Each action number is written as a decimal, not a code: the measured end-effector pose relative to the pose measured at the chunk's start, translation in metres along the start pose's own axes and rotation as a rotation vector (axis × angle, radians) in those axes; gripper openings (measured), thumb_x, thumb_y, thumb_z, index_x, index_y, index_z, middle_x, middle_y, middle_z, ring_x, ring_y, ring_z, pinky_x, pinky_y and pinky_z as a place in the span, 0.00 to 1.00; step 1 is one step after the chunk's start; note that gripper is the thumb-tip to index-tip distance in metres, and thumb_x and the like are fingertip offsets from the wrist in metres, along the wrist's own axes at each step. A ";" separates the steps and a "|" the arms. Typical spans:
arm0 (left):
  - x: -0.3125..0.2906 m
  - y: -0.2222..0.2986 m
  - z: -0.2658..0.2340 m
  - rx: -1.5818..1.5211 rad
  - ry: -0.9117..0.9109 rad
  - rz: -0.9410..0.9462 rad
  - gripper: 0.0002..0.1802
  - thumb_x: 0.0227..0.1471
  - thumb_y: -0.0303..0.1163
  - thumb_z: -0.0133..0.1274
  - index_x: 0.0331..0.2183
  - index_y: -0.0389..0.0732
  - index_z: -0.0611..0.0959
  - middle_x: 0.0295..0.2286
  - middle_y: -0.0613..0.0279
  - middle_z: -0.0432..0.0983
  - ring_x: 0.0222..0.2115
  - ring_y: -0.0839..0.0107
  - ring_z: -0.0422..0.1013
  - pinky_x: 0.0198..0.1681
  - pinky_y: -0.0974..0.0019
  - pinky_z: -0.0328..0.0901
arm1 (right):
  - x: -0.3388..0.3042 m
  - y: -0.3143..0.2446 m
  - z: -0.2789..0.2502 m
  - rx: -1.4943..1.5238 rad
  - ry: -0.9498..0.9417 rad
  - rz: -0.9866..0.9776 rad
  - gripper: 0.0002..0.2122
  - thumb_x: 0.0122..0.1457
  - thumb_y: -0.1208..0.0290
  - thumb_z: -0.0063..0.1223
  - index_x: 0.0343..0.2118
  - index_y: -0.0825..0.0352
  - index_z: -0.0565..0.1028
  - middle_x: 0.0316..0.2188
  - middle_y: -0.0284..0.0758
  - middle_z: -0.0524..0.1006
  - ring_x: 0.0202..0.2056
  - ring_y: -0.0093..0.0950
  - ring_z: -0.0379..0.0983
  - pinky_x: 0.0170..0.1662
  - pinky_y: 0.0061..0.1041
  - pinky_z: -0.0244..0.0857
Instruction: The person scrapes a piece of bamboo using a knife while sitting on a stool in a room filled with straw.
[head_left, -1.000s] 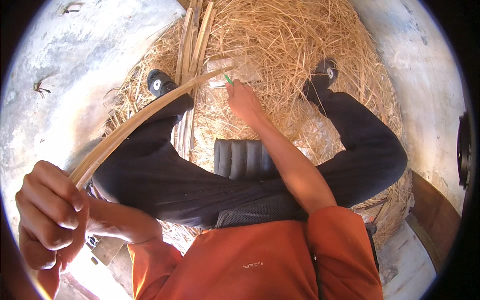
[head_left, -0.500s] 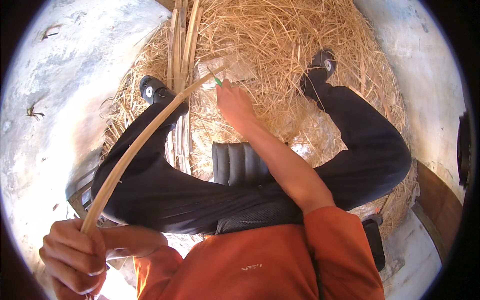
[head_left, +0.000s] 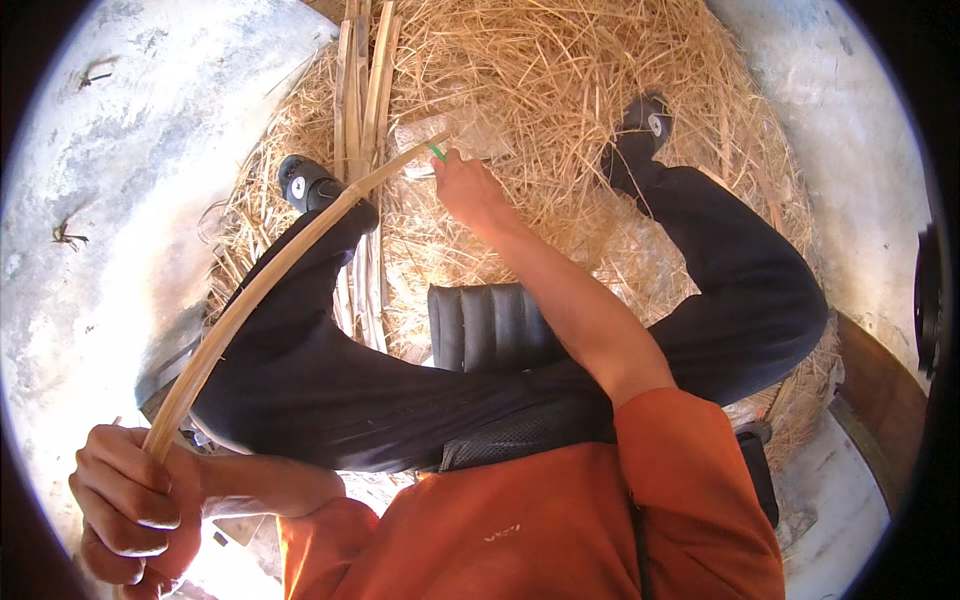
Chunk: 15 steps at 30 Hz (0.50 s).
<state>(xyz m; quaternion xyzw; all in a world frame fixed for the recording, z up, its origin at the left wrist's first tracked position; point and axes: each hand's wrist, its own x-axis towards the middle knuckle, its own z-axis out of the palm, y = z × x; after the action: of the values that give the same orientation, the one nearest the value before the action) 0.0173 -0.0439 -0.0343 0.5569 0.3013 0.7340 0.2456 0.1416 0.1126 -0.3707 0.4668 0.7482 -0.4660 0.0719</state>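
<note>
A long tan strip of dried plant stalk [head_left: 265, 285] runs from the lower left, over my left leg, to a narrow tip at the top middle. My left hand [head_left: 125, 500] is closed around its near end. Close to the far tip, my right hand [head_left: 472, 190] grips a small green-handled knife [head_left: 437, 152]. Its thin blade is hard to make out against the strip, so I cannot tell whether it cuts in. A pale block [head_left: 415, 135] lies on the ground beneath that tip.
Loose dry fibres [head_left: 560, 70] cover the ground between and beyond my feet. Several long flat strips [head_left: 365, 90] lie beside my left shoe [head_left: 310, 183]. A black ribbed cushion [head_left: 490, 325] sits between my legs. Whitish walls [head_left: 150, 150] rise on both sides.
My left hand has shifted slightly down and left with the strip's near end. The green-handled knife has moved slightly up to the strip, and its blade shows less clearly.
</note>
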 end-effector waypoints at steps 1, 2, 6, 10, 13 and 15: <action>0.000 0.002 0.000 -0.005 -0.001 -0.002 0.18 0.45 0.30 0.45 0.11 0.50 0.59 0.09 0.76 0.50 0.10 0.81 0.52 0.13 0.77 0.45 | 0.000 0.001 0.001 -0.023 -0.004 0.020 0.20 0.67 0.59 0.30 0.44 0.74 0.66 0.33 0.56 0.75 0.37 0.50 0.74 0.40 0.43 0.70; -0.001 0.003 0.000 -0.005 0.004 0.001 0.18 0.45 0.30 0.45 0.11 0.50 0.59 0.09 0.77 0.50 0.10 0.81 0.52 0.14 0.78 0.45 | 0.001 0.002 0.002 -0.046 -0.008 0.040 0.19 0.66 0.59 0.30 0.43 0.74 0.66 0.34 0.55 0.75 0.38 0.49 0.75 0.41 0.42 0.70; 0.000 0.005 0.001 -0.029 0.004 -0.011 0.18 0.46 0.30 0.44 0.11 0.51 0.59 0.09 0.77 0.48 0.10 0.81 0.51 0.15 0.79 0.45 | 0.020 0.022 0.012 -0.110 0.028 0.008 0.18 0.66 0.61 0.32 0.42 0.73 0.67 0.33 0.53 0.76 0.38 0.47 0.75 0.40 0.42 0.71; 0.001 0.004 0.004 -0.048 -0.018 -0.032 0.18 0.48 0.31 0.43 0.11 0.51 0.59 0.10 0.78 0.47 0.10 0.81 0.50 0.17 0.79 0.45 | 0.046 0.060 0.036 -0.151 0.105 0.063 0.17 0.66 0.62 0.33 0.39 0.72 0.69 0.33 0.49 0.77 0.37 0.45 0.76 0.39 0.41 0.71; 0.003 -0.002 0.000 -0.053 -0.015 -0.050 0.19 0.48 0.31 0.42 0.11 0.51 0.59 0.10 0.79 0.46 0.11 0.81 0.49 0.18 0.80 0.45 | 0.055 0.076 0.039 -0.210 0.124 0.049 0.18 0.66 0.62 0.33 0.36 0.73 0.71 0.34 0.48 0.77 0.36 0.44 0.76 0.39 0.40 0.71; 0.005 -0.001 -0.002 -0.073 -0.013 -0.070 0.19 0.49 0.31 0.41 0.11 0.52 0.59 0.10 0.79 0.46 0.11 0.81 0.48 0.19 0.81 0.45 | 0.053 0.075 0.035 -0.138 0.048 0.063 0.20 0.66 0.61 0.32 0.35 0.75 0.71 0.34 0.49 0.77 0.36 0.45 0.76 0.39 0.40 0.71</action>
<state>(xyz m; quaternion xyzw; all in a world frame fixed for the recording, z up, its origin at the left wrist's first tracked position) 0.0142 -0.0406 -0.0321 0.5415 0.2919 0.7320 0.2930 0.1579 0.1291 -0.4661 0.4950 0.7650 -0.3995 0.1006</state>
